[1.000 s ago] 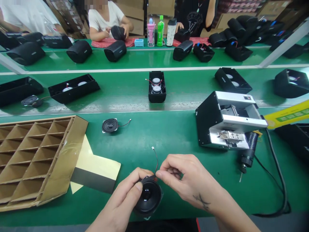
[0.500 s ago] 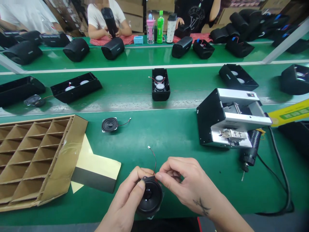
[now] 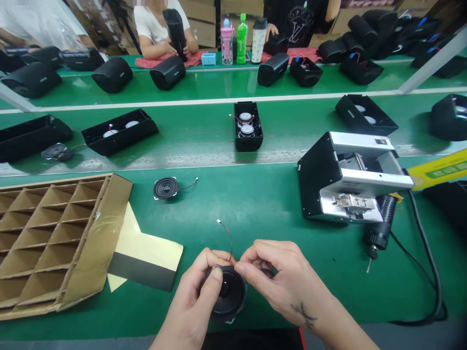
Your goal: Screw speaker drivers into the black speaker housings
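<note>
My left hand grips a round black speaker driver near the table's front edge, thumb on its upper rim. The speaker's cone faces up toward me. At the rim's upper right, my right hand pinches what looks like a thin black strip, mostly hidden under the fingers. A thin dark red lead with a small white plug rises from behind the speaker. A second speaker driver lies farther off to the left, its lead stretched to the right.
A divided cardboard box stands at left, beside yellow backing paper with a black strip sheet. At right are a metal-and-black machine, an electric screwdriver and a cable. Speaker housings line the belt; people work opposite.
The lead's plug has swung slightly left. Both hands stay at the speaker, nearly still. On the belt, the near housings have shifted slightly right.
</note>
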Tool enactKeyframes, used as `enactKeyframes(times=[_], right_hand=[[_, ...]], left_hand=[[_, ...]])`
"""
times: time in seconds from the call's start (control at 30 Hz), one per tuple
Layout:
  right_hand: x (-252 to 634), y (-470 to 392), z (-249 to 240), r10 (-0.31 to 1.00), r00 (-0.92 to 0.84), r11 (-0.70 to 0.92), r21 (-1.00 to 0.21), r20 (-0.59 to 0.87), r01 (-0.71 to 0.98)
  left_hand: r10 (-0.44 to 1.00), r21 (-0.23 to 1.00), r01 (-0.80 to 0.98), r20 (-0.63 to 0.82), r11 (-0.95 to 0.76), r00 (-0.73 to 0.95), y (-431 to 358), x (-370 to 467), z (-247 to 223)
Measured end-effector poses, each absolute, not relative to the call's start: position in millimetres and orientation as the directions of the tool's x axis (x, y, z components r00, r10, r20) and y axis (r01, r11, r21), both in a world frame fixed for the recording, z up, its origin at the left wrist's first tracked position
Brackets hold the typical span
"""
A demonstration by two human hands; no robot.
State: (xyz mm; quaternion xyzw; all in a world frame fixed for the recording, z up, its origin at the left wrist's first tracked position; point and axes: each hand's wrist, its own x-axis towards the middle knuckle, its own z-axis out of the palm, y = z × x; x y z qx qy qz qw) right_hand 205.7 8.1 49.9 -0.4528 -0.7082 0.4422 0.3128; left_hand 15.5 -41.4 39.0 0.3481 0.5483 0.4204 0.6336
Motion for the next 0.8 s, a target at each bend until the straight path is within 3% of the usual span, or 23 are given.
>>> enactKeyframes(times=[0.3,0.47,0.63,0.8], right_hand=[[206,7,46,0.906,-0.397,0.292,-0.898,0.150,0.329],[209,9,46,0.894,-0.416,0.318,-0.893,0.169,0.320],[212,11,48,0.911,-0.411,0.200,-0.901,0.027,0.385],[204,13,42,0.860,-0.470,-0.001,-0.922,-0.199,0.387]], left_hand=[[0.948,0.945,-0.084,-0.310,0.315,0.068,-38,12,31],[0.923,0.916,-0.111,-0.384,0.386,0.039,-41,15,36],[0.924,0.924,0.028,-0.382,0.382,-0.002,-44,19,44],[0.928,0.934,0.026,-0.350,0.356,-0.130,-46,21,35]])
